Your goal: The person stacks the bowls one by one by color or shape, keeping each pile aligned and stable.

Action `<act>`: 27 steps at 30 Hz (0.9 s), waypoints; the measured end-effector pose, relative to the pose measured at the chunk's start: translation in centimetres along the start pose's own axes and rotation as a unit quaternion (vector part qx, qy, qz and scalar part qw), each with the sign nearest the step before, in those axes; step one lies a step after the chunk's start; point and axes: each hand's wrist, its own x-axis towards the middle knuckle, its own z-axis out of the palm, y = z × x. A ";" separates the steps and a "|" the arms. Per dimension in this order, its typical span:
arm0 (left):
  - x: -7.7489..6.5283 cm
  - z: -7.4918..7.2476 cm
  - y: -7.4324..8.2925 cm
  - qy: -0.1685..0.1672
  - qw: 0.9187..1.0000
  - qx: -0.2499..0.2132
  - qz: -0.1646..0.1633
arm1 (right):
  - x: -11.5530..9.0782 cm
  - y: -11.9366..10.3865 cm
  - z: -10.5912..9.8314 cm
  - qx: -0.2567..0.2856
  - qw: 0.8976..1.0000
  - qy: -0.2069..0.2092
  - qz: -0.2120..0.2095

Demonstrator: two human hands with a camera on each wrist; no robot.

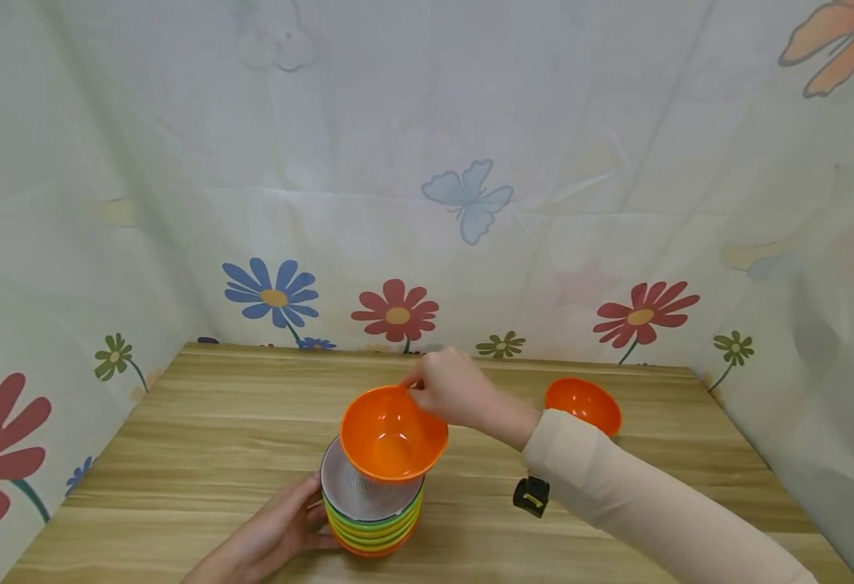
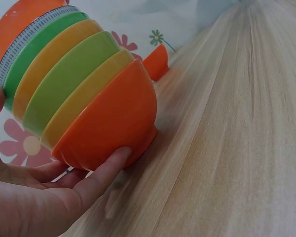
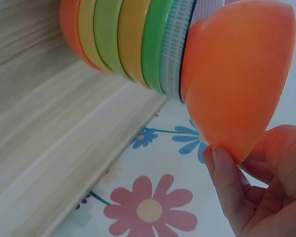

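A stack of nested bowls (image 1: 371, 527) stands on the table, orange at the bottom, with yellow, green and amber ones above. The topmost is a patterned bowl (image 1: 346, 484) with a pale ringed inside. My left hand (image 1: 275, 531) grips the stack from its left side; the left wrist view shows fingertips (image 2: 119, 157) against the lowest orange bowl. An orange bowl (image 1: 390, 430), tilted, is held just over the stack by my right hand (image 1: 456, 388), which pinches its rim between thumb and fingers. In the right wrist view this bowl (image 3: 241, 74) partly hides the patterned bowl's mouth.
Another orange bowl (image 1: 583, 403) rests at the right rear of the wooden table (image 1: 237, 438), partly behind my right sleeve (image 1: 616, 487). A small black device (image 1: 532, 495) is by that sleeve. Flower-printed cloth (image 1: 339, 227) walls the back and both sides.
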 end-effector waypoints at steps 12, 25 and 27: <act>-0.1 0.1 0.2 0.013 1.000 -0.001 -0.010 | 0.2 -0.5 1.8 -0.003 0.999 -0.004 -0.039; -0.1 0.2 0.2 0.029 0.999 0.006 -0.021 | -0.2 -1.0 3.1 0.025 0.999 -0.002 -0.025; -0.1 0.2 0.2 0.029 0.999 0.008 -0.022 | -0.2 -1.0 3.2 0.026 0.999 -0.002 -0.022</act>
